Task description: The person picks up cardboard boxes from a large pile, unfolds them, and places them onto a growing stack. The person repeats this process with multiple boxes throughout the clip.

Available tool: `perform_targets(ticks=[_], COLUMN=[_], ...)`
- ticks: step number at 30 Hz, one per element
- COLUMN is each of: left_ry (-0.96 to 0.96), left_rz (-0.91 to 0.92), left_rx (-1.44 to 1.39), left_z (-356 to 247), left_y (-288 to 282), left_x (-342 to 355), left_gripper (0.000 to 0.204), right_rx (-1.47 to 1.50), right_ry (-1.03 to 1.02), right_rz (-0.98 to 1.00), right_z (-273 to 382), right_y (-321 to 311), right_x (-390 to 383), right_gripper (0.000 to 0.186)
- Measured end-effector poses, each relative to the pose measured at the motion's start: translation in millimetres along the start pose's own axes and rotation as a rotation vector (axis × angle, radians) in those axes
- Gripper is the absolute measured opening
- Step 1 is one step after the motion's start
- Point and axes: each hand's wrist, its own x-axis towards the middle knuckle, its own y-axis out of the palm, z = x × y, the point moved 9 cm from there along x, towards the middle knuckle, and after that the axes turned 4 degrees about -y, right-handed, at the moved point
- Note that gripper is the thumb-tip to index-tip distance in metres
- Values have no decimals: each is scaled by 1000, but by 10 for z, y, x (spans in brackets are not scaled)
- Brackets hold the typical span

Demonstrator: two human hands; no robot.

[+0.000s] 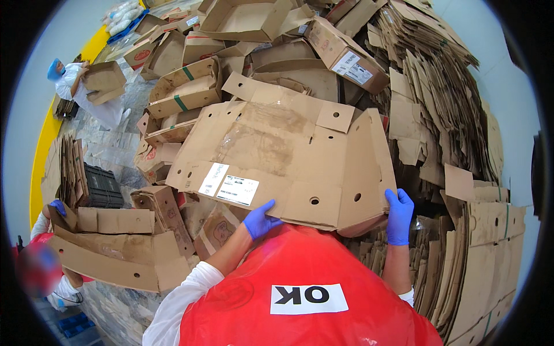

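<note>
A large, partly flattened cardboard box (300, 179) is spread out in front of me, with round holes, white labels and darker stains. My left hand (261, 220), in a blue glove, grips its near edge, thumb on top and the fingers partly hidden underneath. At the box's right side, my right hand (399, 214), gloved in blue too, closes on the raised flap. The far end of the cardboard lies over or just above a heap of other boxes; I cannot tell whether it touches them.
Tall stacks of flattened cardboard (444, 109) stand on the right, with more upright sheets (490, 248) nearer. Open boxes (187, 86) pile up ahead. At left, a co-worker handles a box (109, 259) near a black crate (103, 185); another person (95, 106) holds cardboard farther off.
</note>
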Motion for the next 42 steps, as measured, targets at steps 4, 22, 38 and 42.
perform_targets(ticks=[4, 22, 38, 42], left_ry=[52, 265, 314, 312], left_rz=[58, -261, -260, -269], left_rx=[-31, 304, 367, 295], left_z=[-111, -317, -426, -441], left_y=[10, 83, 225, 145], left_x=[-41, -207, -337, -283], left_gripper=[50, 43, 48, 49], right_rx=[-5, -419, -24, 25], right_ry=[49, 180, 323, 220], right_rz=[-50, 82, 282, 384], right_z=[-159, -966, -1000, -330], right_y=[-89, -44, 116, 435], right_x=[-6, -171, -122, -174], right_gripper=[10, 46, 39, 38])
